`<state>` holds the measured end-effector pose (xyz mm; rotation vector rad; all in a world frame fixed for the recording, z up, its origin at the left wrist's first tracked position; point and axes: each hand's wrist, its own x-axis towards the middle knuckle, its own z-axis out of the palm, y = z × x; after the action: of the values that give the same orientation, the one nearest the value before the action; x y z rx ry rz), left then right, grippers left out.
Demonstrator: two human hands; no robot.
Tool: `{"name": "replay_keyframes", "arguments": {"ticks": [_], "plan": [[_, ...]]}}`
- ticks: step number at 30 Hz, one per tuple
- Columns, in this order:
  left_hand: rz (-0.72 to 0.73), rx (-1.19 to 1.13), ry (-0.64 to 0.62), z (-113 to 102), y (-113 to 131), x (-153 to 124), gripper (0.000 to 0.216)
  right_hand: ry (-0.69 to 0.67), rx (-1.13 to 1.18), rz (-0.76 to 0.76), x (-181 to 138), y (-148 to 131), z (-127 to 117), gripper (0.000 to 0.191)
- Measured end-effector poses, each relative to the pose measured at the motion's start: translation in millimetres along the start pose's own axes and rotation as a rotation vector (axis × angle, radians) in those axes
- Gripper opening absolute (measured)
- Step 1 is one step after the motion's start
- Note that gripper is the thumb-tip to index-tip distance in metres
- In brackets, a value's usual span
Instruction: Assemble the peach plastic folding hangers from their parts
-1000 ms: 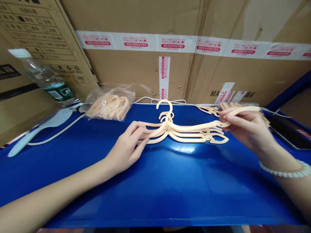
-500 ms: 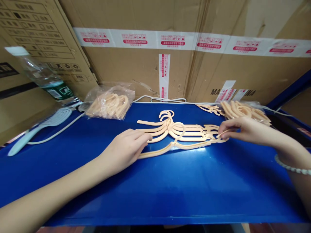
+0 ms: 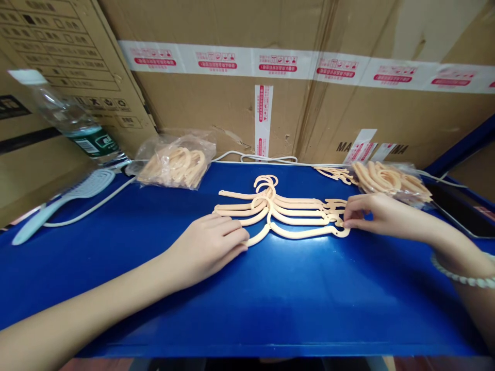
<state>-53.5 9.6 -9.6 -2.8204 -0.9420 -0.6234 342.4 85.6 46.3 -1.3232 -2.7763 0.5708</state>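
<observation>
Several small peach plastic hangers (image 3: 288, 210) lie stacked in a fan on the blue table (image 3: 247, 299). My left hand (image 3: 207, 246) rests on the left ends of the hangers, fingers curled and pressed together over the nearest one's arm. My right hand (image 3: 373, 216) pinches the right tip of the nearest hanger between thumb and fingers. A pale bead bracelet (image 3: 460, 275) is on my right wrist.
A clear bag of hangers (image 3: 176, 162) lies at the back left, and another pile of hangers in plastic (image 3: 389, 178) at the back right. A water bottle (image 3: 67, 121), a pale blue hairbrush (image 3: 64, 203) and a white cable (image 3: 255, 157) lie along the cardboard boxes (image 3: 247, 77).
My right hand brought a hanger down from above the stack and laid it flat as the nearest one. My left hand slid slightly toward me along the left ends.
</observation>
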Motion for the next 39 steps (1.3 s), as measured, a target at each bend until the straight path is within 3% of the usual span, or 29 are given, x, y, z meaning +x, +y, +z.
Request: {"name": "replay_keyframes", "arguments": {"ticks": [5, 12, 18, 22, 27, 32, 39], "plan": [[-0.009, 0.192, 0.1, 12.1, -7.9, -1.0, 0.023, 0.04, -0.065, 0.106, 1.8, 3.3, 5.7, 0.04], [0.01, 0.34, 0.149, 14.5, -11.1, -2.8, 0.019, 0.046, -0.112, 0.146, 2.0, 5.9, 6.0, 0.027], [-0.059, 0.235, 0.135, 16.5, -3.8, -0.5, 0.017, 0.343, -0.189, -0.03, 4.6, -24.5, 26.4, 0.021], [-0.128, 0.133, 0.136, 18.5, -1.1, -0.6, 0.017, 0.359, -0.168, -0.093, 3.1, -45.9, 33.6, 0.026], [-0.139, 0.094, 0.133, 17.7, -0.9, -1.3, 0.014, 0.507, -0.184, -0.069, -3.1, -25.0, 12.3, 0.023], [-0.112, 0.092, 0.133, 19.2, 0.4, -1.2, 0.015, 0.397, -0.213, -0.042, -0.7, -3.1, 8.5, 0.022], [-0.085, 0.062, 0.165, 22.9, -0.3, -0.4, 0.018, 0.303, -0.145, -0.148, 10.9, -10.3, 28.9, 0.024]]}}
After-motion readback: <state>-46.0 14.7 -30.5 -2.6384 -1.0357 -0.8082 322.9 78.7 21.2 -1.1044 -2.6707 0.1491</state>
